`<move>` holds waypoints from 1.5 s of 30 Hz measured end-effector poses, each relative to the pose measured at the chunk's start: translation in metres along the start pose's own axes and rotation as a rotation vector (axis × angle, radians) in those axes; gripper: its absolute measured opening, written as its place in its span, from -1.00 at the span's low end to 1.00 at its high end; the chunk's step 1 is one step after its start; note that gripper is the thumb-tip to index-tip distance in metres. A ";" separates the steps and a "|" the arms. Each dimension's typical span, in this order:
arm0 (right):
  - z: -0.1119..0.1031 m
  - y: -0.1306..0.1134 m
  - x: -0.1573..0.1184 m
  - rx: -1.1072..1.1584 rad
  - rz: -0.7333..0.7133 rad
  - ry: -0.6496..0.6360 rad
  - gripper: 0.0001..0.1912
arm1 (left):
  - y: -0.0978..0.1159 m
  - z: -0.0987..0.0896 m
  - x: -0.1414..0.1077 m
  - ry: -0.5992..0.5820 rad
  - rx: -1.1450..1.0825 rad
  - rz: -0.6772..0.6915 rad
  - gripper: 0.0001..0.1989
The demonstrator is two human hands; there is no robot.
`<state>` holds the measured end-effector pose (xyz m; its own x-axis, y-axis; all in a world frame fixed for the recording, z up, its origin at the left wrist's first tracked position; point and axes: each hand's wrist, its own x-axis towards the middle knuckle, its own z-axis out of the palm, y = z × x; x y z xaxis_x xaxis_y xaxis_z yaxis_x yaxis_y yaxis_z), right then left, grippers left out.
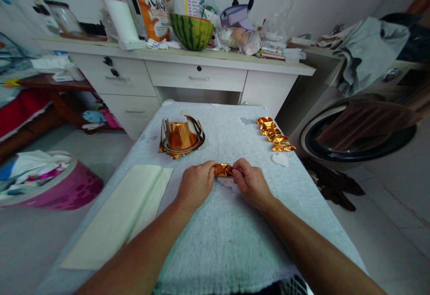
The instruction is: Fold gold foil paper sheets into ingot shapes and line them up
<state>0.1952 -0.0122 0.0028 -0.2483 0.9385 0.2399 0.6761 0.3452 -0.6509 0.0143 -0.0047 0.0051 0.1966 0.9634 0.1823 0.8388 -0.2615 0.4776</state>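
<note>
Between my two hands is a small piece of shiny gold foil [223,170], bunched into an ingot-like shape with narrow ends. My left hand [196,182] pinches its left end, and my right hand [252,181] pinches the right end. Several finished-looking gold foil ingots [281,138] lie in a slanting row at the table's right edge. Ahead and to the left sits a pile of gold foil sheets [183,136], curled up at the sides. Near my left forearm lies a stack of pale yellowish paper [116,214].
A cloth-covered table [215,241] is in front of me. Behind it stands a white desk [198,73] with half a watermelon [191,32] and an orange snack bag [152,6]. To the right is a washing machine [356,129]; a pink bin [77,187] stands left.
</note>
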 end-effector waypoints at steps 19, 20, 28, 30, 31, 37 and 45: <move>-0.003 0.002 0.007 1.039 0.341 -0.069 -0.67 | -0.006 0.001 0.003 0.211 -0.527 -0.034 -0.93; -0.003 0.002 0.008 1.107 0.360 -0.067 -0.71 | -0.005 0.001 0.002 0.212 -0.515 -0.020 -0.92; -0.007 0.007 0.010 1.236 0.409 -0.025 -0.74 | 0.000 -0.002 0.003 0.103 -0.964 -0.029 -0.80; -0.009 0.008 0.010 1.231 0.400 -0.018 -0.74 | 0.000 -0.005 0.004 0.033 -1.165 -0.138 -0.83; -0.009 0.008 0.010 1.232 0.395 -0.015 -0.74 | 0.000 -0.006 0.004 -0.009 -1.247 -0.195 -0.84; -0.009 0.013 0.009 1.205 0.337 -0.060 -0.74 | -0.007 -0.005 0.004 -0.223 -1.441 -0.383 -0.74; -0.016 0.010 0.008 1.157 0.375 -0.148 -0.65 | -0.007 -0.008 0.004 -0.241 -1.495 -0.425 -0.79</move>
<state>0.2106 -0.0012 0.0097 -0.2986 0.9448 -0.1349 -0.2740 -0.2203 -0.9362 0.0049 0.0000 0.0095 0.2819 0.9269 -0.2477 -0.3619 0.3418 0.8673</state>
